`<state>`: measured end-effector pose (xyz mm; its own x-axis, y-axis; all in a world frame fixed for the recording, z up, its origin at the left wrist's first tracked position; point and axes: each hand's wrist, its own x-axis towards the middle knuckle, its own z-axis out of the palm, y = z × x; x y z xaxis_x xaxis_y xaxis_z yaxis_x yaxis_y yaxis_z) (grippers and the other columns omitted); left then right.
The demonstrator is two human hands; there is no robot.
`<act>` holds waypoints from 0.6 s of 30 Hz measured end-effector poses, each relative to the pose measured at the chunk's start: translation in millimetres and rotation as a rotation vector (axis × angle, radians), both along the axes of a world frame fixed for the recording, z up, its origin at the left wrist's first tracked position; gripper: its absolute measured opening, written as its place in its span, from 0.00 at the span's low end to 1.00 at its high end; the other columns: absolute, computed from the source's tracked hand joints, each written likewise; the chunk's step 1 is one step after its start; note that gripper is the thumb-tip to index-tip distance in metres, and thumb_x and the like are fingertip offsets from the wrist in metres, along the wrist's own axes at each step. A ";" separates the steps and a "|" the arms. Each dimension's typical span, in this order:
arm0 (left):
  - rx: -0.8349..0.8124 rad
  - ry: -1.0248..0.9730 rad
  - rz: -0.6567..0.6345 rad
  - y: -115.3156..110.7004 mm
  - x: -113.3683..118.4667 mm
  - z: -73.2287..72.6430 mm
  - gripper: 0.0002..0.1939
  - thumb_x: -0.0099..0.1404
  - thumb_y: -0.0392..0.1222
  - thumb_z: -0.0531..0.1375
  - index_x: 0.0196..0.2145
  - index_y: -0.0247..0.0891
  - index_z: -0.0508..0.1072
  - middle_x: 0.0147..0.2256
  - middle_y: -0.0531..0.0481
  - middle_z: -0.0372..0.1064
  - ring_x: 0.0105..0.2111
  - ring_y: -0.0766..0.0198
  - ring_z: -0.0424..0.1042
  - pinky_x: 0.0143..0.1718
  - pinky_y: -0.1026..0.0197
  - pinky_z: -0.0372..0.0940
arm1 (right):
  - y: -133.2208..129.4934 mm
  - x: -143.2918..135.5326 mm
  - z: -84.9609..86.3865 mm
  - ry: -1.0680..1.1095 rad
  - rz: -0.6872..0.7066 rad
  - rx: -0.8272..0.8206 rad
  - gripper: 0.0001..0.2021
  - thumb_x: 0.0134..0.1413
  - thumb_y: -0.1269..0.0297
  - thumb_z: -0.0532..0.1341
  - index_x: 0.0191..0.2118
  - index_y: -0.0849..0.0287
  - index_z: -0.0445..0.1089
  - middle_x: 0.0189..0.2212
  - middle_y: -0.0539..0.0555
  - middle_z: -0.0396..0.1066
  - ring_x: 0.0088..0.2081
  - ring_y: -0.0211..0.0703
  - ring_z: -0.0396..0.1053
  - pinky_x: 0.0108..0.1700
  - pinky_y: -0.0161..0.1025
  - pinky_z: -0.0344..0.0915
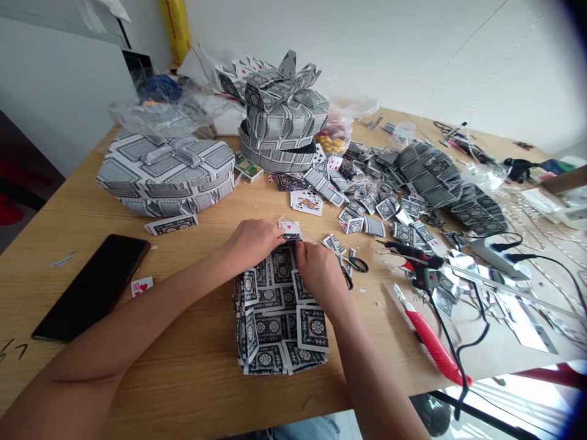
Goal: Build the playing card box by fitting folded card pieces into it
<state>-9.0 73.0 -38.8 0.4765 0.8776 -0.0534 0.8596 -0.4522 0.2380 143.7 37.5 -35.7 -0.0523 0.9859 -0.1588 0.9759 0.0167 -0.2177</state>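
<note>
A box-like piece covered in patterned playing cards (pixel 275 330) rests on the table in front of me, long side towards me. My left hand (pixel 257 244) is closed at its far left corner, fingertips against a white playing card with a red heart (pixel 290 227) that stands up at the far edge. At the far right corner my right hand (pixel 320 269) is closed, thumb and fingers pinching the edge by that card. The fingertips of both hands are partly hidden. Scissors (pixel 353 266) lie open just right of my right hand.
A black phone (pixel 94 287) lies at left. Behind are a lidded card box (pixel 167 174) and a taller round card piece (pixel 284 125). Loose folded cards (pixel 376 183) cover the back right. A glue gun (pixel 415 260), its cable and a red-handled cutter (pixel 433 345) lie at right.
</note>
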 end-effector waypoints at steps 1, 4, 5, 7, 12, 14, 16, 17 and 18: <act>-0.008 -0.012 0.001 0.1 -0.3 -0.2 0.16 0.70 0.46 0.54 0.50 0.41 0.76 0.41 0.43 0.78 0.41 0.53 0.76 0.36 0.58 0.64 | 0.3 0.0 -0.6 -0.014 0.001 0.000 0.22 0.68 0.66 0.45 0.34 0.63 0.75 0.34 0.66 0.78 0.34 0.50 0.75 0.32 0.39 0.58; -0.022 0.002 -0.004 0.3 0.6 2.1 0.16 0.70 0.46 0.53 0.45 0.39 0.77 0.39 0.43 0.78 0.39 0.54 0.76 0.35 0.59 0.64 | 0.9 -0.6 -1.3 -0.063 0.011 0.002 0.23 0.67 0.67 0.45 0.33 0.64 0.76 0.32 0.66 0.77 0.33 0.50 0.75 0.30 0.39 0.58; -0.027 0.020 -0.001 0.3 1.4 3.3 0.16 0.71 0.46 0.52 0.42 0.39 0.78 0.38 0.43 0.79 0.38 0.54 0.76 0.34 0.59 0.63 | 1.1 -1.2 -1.2 -0.077 0.011 0.000 0.23 0.67 0.67 0.45 0.33 0.64 0.76 0.32 0.66 0.78 0.32 0.50 0.75 0.30 0.38 0.57; -0.049 0.059 0.012 0.7 3.3 5.5 0.17 0.71 0.47 0.51 0.39 0.39 0.79 0.37 0.44 0.79 0.38 0.54 0.77 0.33 0.59 0.63 | 1.6 -2.8 -0.7 -0.101 0.010 -0.009 0.23 0.67 0.67 0.45 0.33 0.64 0.76 0.31 0.66 0.78 0.32 0.49 0.75 0.29 0.38 0.57; -0.069 0.083 0.003 2.8 5.8 5.2 0.19 0.72 0.48 0.50 0.40 0.40 0.79 0.39 0.44 0.79 0.39 0.51 0.77 0.32 0.59 0.62 | 3.5 -7.1 1.2 -0.146 0.013 -0.075 0.23 0.68 0.69 0.44 0.34 0.65 0.76 0.31 0.66 0.77 0.32 0.50 0.76 0.27 0.38 0.57; -0.062 0.079 0.004 3.0 5.0 4.1 0.19 0.72 0.48 0.49 0.38 0.40 0.79 0.38 0.43 0.79 0.39 0.51 0.77 0.33 0.59 0.62 | 3.2 -7.0 1.9 -0.144 0.003 -0.093 0.22 0.68 0.69 0.44 0.36 0.66 0.76 0.31 0.67 0.77 0.32 0.50 0.76 0.27 0.38 0.57; -0.054 0.065 0.003 2.9 3.2 3.3 0.18 0.72 0.48 0.50 0.39 0.40 0.78 0.38 0.43 0.79 0.39 0.52 0.77 0.33 0.59 0.63 | 1.8 -5.5 3.0 -0.114 0.009 -0.087 0.22 0.68 0.69 0.43 0.37 0.66 0.75 0.32 0.68 0.77 0.32 0.50 0.76 0.27 0.38 0.57; -0.054 0.051 -0.005 2.9 2.0 3.0 0.17 0.71 0.48 0.51 0.41 0.41 0.78 0.38 0.44 0.79 0.39 0.52 0.77 0.34 0.59 0.63 | 0.7 -4.3 3.8 -0.091 0.017 -0.074 0.22 0.69 0.68 0.43 0.37 0.66 0.74 0.32 0.67 0.77 0.32 0.51 0.76 0.27 0.39 0.57; -0.061 0.037 -0.014 3.2 0.6 2.8 0.16 0.71 0.48 0.52 0.44 0.41 0.77 0.39 0.44 0.79 0.40 0.52 0.77 0.36 0.59 0.64 | -0.6 -3.0 4.9 -0.068 0.025 -0.061 0.23 0.69 0.67 0.43 0.36 0.65 0.74 0.32 0.67 0.77 0.33 0.51 0.76 0.28 0.39 0.58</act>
<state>-8.4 76.2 -35.9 0.4856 0.8653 -0.1240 0.8618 -0.4501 0.2337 140.7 36.9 -30.8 -0.0635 0.9728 -0.2226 0.9878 0.0296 -0.1527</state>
